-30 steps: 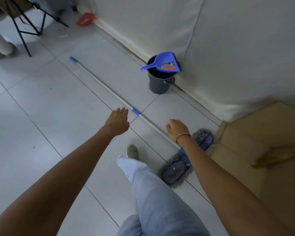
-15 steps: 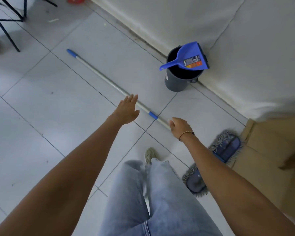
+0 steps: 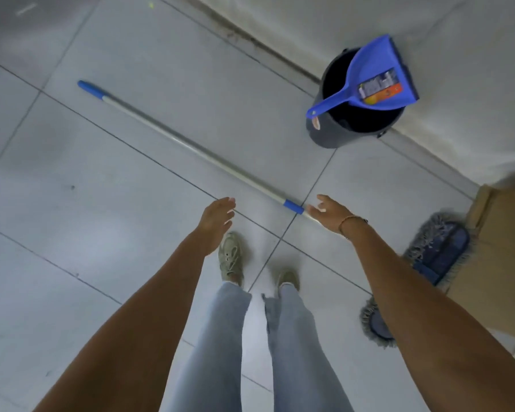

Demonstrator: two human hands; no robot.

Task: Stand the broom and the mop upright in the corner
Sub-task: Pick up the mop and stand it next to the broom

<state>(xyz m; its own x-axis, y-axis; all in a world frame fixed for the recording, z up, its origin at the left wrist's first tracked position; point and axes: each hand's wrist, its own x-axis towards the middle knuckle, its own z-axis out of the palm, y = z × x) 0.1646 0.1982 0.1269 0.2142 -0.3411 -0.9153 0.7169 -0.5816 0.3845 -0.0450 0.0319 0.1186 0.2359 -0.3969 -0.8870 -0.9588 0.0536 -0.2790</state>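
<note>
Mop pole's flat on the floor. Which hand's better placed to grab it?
Right. The right hand is open at the long silver mop pole, beside its blue collar; the open left hand is short of it.

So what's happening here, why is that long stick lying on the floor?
That stick is the handle of a mop, which lies flat on the tiled floor. A person stands over it with both arms stretched down. The right hand is open at the pole, just past its blue band; the left hand is open too and holds nothing. Nearby, a blue dustpan rests on a dark bucket by the wall. Nothing stands upright yet.
</note>
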